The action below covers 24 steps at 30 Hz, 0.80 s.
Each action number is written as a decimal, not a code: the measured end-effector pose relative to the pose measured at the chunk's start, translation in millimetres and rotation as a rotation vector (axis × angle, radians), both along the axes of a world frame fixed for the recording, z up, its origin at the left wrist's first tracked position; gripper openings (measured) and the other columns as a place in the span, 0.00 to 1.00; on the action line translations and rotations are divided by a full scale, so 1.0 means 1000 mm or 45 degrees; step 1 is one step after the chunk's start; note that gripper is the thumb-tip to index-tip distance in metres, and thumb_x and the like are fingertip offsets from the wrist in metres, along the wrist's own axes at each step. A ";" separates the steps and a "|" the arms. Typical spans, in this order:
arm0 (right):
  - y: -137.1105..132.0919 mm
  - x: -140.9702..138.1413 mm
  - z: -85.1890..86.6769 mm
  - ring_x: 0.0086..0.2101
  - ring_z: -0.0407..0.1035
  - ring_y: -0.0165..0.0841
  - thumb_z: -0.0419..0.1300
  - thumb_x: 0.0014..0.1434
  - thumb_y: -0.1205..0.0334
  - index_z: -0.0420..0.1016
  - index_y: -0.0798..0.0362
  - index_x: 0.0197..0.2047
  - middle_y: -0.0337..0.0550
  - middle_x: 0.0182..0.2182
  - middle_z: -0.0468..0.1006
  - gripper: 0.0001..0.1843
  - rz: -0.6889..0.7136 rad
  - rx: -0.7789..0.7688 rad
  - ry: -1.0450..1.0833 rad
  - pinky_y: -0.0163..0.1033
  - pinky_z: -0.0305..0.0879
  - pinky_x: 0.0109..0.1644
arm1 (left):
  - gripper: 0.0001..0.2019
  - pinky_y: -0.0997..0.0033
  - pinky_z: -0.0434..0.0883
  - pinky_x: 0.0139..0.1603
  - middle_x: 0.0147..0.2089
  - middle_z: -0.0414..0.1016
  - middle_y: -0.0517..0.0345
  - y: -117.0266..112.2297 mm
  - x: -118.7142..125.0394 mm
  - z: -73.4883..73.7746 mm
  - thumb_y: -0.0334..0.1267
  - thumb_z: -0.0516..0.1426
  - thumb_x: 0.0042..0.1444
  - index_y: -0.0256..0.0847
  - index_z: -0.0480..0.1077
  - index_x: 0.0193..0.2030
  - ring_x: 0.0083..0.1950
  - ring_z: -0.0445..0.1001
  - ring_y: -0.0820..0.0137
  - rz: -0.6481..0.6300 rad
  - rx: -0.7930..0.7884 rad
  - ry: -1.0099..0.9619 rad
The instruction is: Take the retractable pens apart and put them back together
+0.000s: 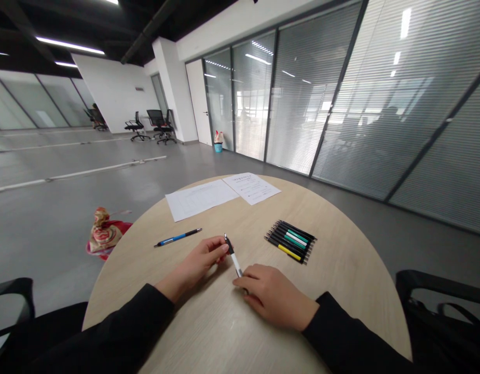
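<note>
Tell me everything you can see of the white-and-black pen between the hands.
The white-and-black pen is slim and straight, plastic by its look, with a black section ending in a small metallic-looking far tip and a white barrel nearer the wearer. It slants, far end toward the left, above the wooden-looking table. The left hand holds it near the black section; the right hand holds the near end, partly hiding it.

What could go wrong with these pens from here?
The black-and-white pen, held near its ends by the left hand and right hand, might slip and roll if either grip loosens. The blue pen, lying loose near the left hand, could be nudged. A sweep of the right hand might disturb the row of pens lying close together.
</note>
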State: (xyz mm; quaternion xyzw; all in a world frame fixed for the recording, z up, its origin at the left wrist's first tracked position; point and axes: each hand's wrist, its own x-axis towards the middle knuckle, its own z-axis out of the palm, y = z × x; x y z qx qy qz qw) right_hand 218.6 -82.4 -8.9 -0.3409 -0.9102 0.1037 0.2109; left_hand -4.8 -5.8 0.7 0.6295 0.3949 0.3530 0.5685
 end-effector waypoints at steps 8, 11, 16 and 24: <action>-0.003 -0.009 0.002 0.39 0.70 0.38 0.63 0.64 0.65 0.76 0.52 0.43 0.43 0.38 0.79 0.03 -0.008 0.071 -0.121 0.41 0.61 0.42 | 0.16 0.71 0.59 0.33 0.28 0.64 0.62 -0.015 0.011 -0.003 0.50 0.63 0.58 0.36 0.75 0.38 0.30 0.59 0.72 -0.205 -0.066 -0.055; -0.002 -0.009 -0.002 0.38 0.70 0.37 0.63 0.65 0.65 0.76 0.52 0.40 0.43 0.36 0.79 0.00 -0.014 0.104 -0.139 0.41 0.60 0.41 | 0.17 0.72 0.59 0.33 0.28 0.64 0.62 -0.013 0.009 -0.007 0.50 0.63 0.59 0.36 0.75 0.38 0.30 0.59 0.72 -0.249 -0.051 -0.044; 0.001 -0.008 -0.009 0.37 0.68 0.35 0.61 0.68 0.64 0.74 0.52 0.38 0.41 0.34 0.78 0.04 -0.017 0.149 -0.147 0.40 0.58 0.40 | 0.17 0.72 0.59 0.33 0.28 0.64 0.62 -0.010 0.007 -0.009 0.51 0.62 0.61 0.35 0.75 0.38 0.30 0.59 0.72 -0.288 -0.021 -0.047; -0.001 -0.008 -0.004 0.38 0.68 0.36 0.60 0.68 0.64 0.75 0.52 0.40 0.42 0.36 0.78 0.03 -0.023 0.128 -0.184 0.40 0.58 0.41 | 0.16 0.72 0.59 0.33 0.28 0.64 0.63 -0.011 0.008 -0.008 0.50 0.62 0.62 0.36 0.75 0.38 0.30 0.59 0.72 -0.294 -0.023 -0.054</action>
